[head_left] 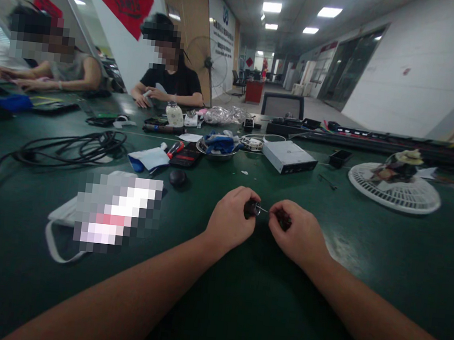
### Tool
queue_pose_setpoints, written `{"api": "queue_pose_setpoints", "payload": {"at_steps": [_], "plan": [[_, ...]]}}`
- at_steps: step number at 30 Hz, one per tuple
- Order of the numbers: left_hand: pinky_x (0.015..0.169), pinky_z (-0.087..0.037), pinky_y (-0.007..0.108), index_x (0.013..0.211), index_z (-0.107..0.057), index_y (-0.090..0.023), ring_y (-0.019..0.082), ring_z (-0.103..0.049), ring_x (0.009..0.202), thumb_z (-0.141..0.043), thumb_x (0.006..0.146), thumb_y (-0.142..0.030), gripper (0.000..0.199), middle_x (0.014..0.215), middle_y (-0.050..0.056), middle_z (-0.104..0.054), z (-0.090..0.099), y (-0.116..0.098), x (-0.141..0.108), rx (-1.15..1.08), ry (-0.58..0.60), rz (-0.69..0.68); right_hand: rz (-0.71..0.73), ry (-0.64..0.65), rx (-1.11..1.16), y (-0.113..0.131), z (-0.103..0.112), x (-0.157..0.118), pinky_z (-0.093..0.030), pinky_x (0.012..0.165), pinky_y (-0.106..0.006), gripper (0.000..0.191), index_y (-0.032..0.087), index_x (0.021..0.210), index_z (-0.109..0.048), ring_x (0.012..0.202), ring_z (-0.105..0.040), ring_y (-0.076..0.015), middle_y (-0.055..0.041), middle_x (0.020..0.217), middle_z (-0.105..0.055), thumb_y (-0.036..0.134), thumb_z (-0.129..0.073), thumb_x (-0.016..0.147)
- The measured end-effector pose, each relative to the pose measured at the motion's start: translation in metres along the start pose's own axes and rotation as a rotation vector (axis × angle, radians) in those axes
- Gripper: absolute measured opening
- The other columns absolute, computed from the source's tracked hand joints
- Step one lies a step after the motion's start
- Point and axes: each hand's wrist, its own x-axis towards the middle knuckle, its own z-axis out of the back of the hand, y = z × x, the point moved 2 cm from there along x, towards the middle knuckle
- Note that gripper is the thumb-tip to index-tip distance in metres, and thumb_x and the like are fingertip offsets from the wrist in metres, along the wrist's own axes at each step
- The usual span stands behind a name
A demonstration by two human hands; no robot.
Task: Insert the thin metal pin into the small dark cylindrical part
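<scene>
Near the middle of the green table, my left hand is closed round a small dark object with a shiny metal end on its right side. My right hand faces it a short way to the right, its fingers curled together round something dark, mostly hidden by the fingers. A thin metal shaft spans the small gap between the hands, pointing from the right fingertips toward the metal end. Whether the shaft touches that end is too small to tell.
Beyond my hands are a grey metal drive box, a bowl with blue cloth and a white fan grille. On the left lie a black mouse, coiled black cable and a blurred-out device. Several people sit across the table.
</scene>
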Motion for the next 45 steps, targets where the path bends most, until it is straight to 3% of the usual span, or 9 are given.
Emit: {"api": "queue_pose_setpoints", "payload": {"at_steps": [4,7,13,19,25,31,39,45], "plan": [[0.086,-0.052,0.036,0.093,-0.061,-0.021,0.021,-0.062,0.097,-0.060,0.071,-0.001,0.030,0.096,0.003,-0.066,0.0002,0.0018,-0.0007,0.006,-0.024,0.011,-0.045,0.031,-0.032,-0.0024,-0.0009,0.0009,-0.045,0.063,-0.032,0.008,0.023,0.085,-0.066,0.072,-0.063,-0.0189,-0.0021,0.081,-0.069,0.025,-0.059,0.084],[0.086,-0.052,0.036,0.093,-0.061,-0.021,0.021,-0.063,0.096,-0.060,0.070,0.000,0.031,0.096,0.003,-0.066,-0.0004,0.0033,-0.0008,0.013,-0.034,0.026,-0.003,0.065,-0.007,-0.0007,-0.0006,0.0004,-0.046,0.064,-0.031,0.006,0.023,0.084,-0.066,0.071,-0.062,-0.0180,-0.0013,0.080,-0.068,0.024,-0.060,0.081],[0.085,-0.052,0.035,0.093,-0.062,-0.022,0.021,-0.062,0.096,-0.060,0.073,-0.003,0.027,0.095,0.003,-0.066,-0.0014,0.0018,-0.0005,0.002,-0.009,-0.003,-0.018,-0.014,0.001,-0.0005,0.0008,0.0003,-0.046,0.066,-0.032,0.009,0.022,0.088,-0.066,0.074,-0.063,-0.0187,-0.0027,0.084,-0.069,0.025,-0.058,0.085],[0.084,-0.052,0.036,0.092,-0.061,-0.021,0.021,-0.062,0.094,-0.060,0.071,-0.001,0.029,0.095,0.003,-0.066,-0.0003,0.0019,-0.0007,0.013,-0.029,0.019,0.004,0.046,0.006,-0.0004,-0.0001,-0.0004,-0.045,0.064,-0.031,0.006,0.022,0.084,-0.065,0.071,-0.062,-0.0181,-0.0017,0.080,-0.068,0.024,-0.060,0.082],[0.085,-0.052,0.035,0.092,-0.061,-0.022,0.021,-0.062,0.096,-0.060,0.072,-0.002,0.029,0.096,0.003,-0.066,-0.0010,0.0017,-0.0005,0.001,-0.012,-0.007,-0.008,-0.013,-0.006,-0.0008,-0.0003,-0.0001,-0.046,0.066,-0.032,0.009,0.022,0.088,-0.066,0.073,-0.063,-0.0186,-0.0027,0.084,-0.069,0.024,-0.058,0.085],[0.085,-0.051,0.035,0.093,-0.061,-0.021,0.021,-0.062,0.095,-0.060,0.070,-0.001,0.030,0.096,0.003,-0.066,-0.0011,0.0032,-0.0011,0.012,-0.045,0.023,-0.001,0.051,-0.003,0.0000,-0.0003,0.0001,-0.046,0.065,-0.032,0.006,0.023,0.086,-0.064,0.072,-0.062,-0.0181,-0.0011,0.081,-0.068,0.024,-0.060,0.082],[0.086,-0.051,0.035,0.094,-0.061,-0.022,0.020,-0.063,0.096,-0.060,0.072,-0.001,0.030,0.096,0.002,-0.066,-0.0005,0.0029,-0.0012,0.009,-0.041,0.016,-0.053,0.056,-0.044,-0.0010,-0.0003,0.0001,-0.043,0.063,-0.032,0.007,0.023,0.086,-0.064,0.071,-0.062,-0.0189,-0.0017,0.081,-0.068,0.026,-0.058,0.084],[0.085,-0.051,0.035,0.093,-0.062,-0.021,0.020,-0.062,0.096,-0.060,0.072,-0.002,0.029,0.096,0.003,-0.066,-0.0015,0.0032,-0.0008,-0.001,-0.027,0.013,-0.013,0.064,0.002,-0.0009,-0.0008,0.0000,-0.044,0.065,-0.031,0.007,0.023,0.087,-0.064,0.073,-0.062,-0.0179,-0.0016,0.082,-0.068,0.025,-0.058,0.084]]}}
